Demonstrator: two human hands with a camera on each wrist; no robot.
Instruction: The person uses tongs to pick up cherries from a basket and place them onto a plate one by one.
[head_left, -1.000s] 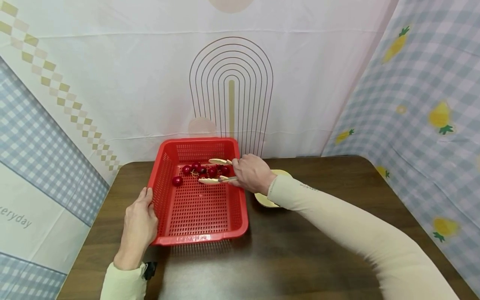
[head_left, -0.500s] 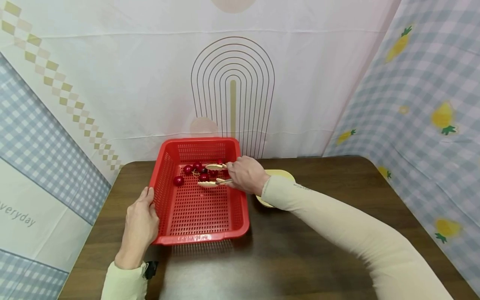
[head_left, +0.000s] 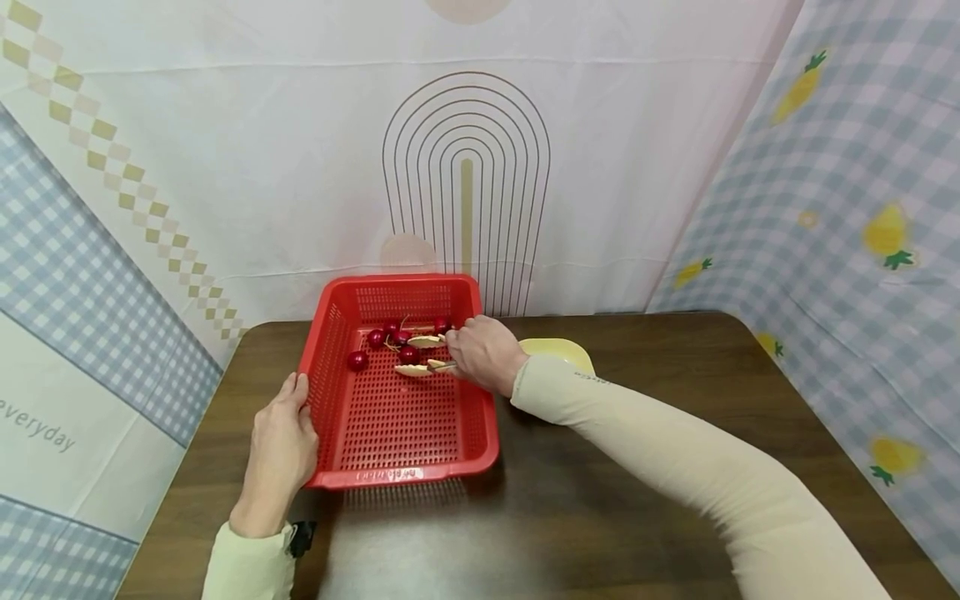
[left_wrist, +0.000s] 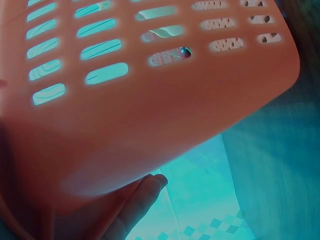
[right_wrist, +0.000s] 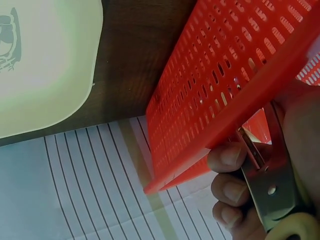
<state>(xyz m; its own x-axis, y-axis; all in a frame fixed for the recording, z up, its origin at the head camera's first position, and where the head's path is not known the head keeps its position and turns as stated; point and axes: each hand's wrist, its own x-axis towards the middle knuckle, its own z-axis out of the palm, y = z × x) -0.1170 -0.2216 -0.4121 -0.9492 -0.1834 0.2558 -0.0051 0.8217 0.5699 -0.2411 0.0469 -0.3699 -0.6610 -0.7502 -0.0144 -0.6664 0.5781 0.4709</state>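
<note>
Several dark red cherries lie in a red perforated plastic basket [head_left: 397,475], mostly toward its back. My left hand [head_left: 279,446] grips the basket's left rim; in the left wrist view a fingertip [left_wrist: 150,187] shows at the rim. My right hand [head_left: 486,354] reaches over the right rim and holds metal tongs [right_wrist: 272,185] with cream tips [head_left: 414,370]. The tips are apart, on either side of one cherry [head_left: 408,354]; I cannot tell whether they touch it. Another cherry [head_left: 357,361] lies by itself at the left.
A pale yellow dish [head_left: 558,348] stands on the dark wooden table [head_left: 637,375], right of the basket and partly hidden by my right forearm. A white patterned cloth [head_left: 315,167] hangs behind the table. Checked cloth [head_left: 840,250] hangs on the right side.
My right hand has moved left and slightly toward me with the tongs, and their tips have come closer together. Some cherries at the back have shifted. The left hand stays on the rim.
</note>
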